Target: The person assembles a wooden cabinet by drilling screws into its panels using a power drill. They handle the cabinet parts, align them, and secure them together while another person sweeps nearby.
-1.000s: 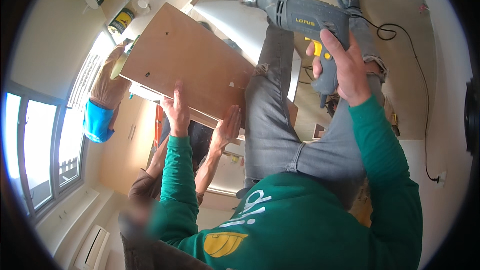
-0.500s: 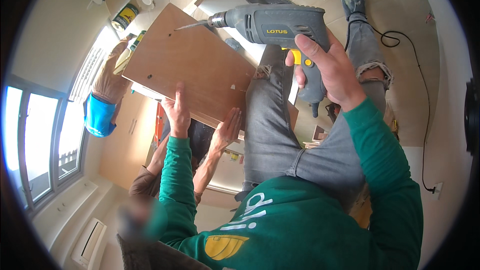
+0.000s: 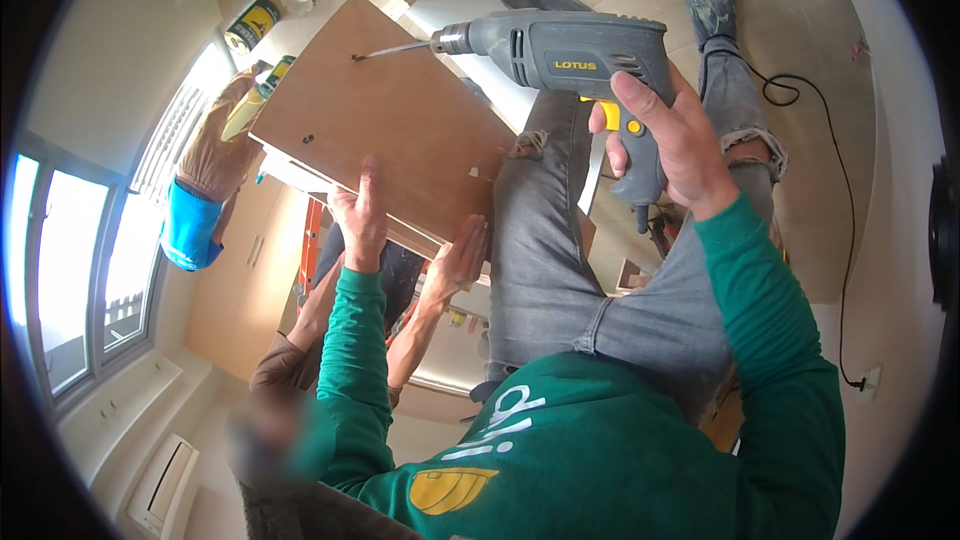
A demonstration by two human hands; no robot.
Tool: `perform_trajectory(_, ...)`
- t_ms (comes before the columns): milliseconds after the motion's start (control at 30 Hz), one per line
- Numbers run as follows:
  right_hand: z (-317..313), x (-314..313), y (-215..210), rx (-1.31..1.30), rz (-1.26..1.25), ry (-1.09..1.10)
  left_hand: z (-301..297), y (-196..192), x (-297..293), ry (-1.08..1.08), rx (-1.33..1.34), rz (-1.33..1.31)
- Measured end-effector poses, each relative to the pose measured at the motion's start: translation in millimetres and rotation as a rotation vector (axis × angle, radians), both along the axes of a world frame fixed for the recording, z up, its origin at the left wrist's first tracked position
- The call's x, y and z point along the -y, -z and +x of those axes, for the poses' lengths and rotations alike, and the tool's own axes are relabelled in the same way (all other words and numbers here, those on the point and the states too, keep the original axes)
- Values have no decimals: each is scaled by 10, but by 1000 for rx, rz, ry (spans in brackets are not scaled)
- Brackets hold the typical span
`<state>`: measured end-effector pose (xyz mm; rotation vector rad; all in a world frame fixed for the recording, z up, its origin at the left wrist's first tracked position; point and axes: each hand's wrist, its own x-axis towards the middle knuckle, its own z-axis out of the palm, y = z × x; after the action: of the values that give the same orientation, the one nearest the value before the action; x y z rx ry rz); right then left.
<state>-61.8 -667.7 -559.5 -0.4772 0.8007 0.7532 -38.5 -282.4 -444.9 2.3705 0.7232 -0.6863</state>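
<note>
My right hand (image 3: 680, 135) is wrapped round the pistol grip of a grey corded power drill (image 3: 560, 55), near its yellow trigger. The drill lies level, pointing left. Its long thin bit (image 3: 395, 49) reaches a dark hole near the far corner of a brown wooden panel (image 3: 400, 130); how deep the tip sits, I cannot tell. My left hand (image 3: 362, 220) grips the panel's near edge, one digit on top and the others partly hidden. Beside it, a co-worker's hand (image 3: 460, 255) presses against the same edge. A second dark hole shows near the panel's left corner.
Another person in a blue top (image 3: 192, 225) stands at the left by the windows (image 3: 75, 270). Cans (image 3: 252, 25) stand beyond the panel. A white board (image 3: 460, 0) lies on the floor. The black cord (image 3: 845, 190) runs down the right to a wall socket (image 3: 872, 383).
The bit's tip has come to the hole in the panel, where before it lay slightly to the right of it. My left hand keeps its hold on the edge.
</note>
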Motion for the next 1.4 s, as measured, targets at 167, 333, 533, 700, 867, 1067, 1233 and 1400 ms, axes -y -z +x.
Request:
perform_trajectory(167,-34,-9,-11,21,-12,1,19,-5,90,-33,13,-3)
perform_trajectory(333,-25,-29,-24,35,-32,9,1,4,63,-19,21,23)
perform_trajectory(533,-36,-32,-24,48,-50,-5,-10,11,22,20,19,41)
perform_trajectory(700,-14,-28,-56,39,-67,19,-9,10,-5,69,-2,33)
perform_trajectory(867,-34,-25,-43,51,-51,0,-17,24,10,42,12,22)
perform_trajectory(1067,-1,-15,-45,106,-79,-28,-10,26,27,59,32,34)
perform_trajectory(1233,240,102,-17,258,-175,-143,-14,-6,6,4,-14,6)
perform_trajectory(1400,742,242,-140,371,-245,-282,29,14,46,68,12,21)
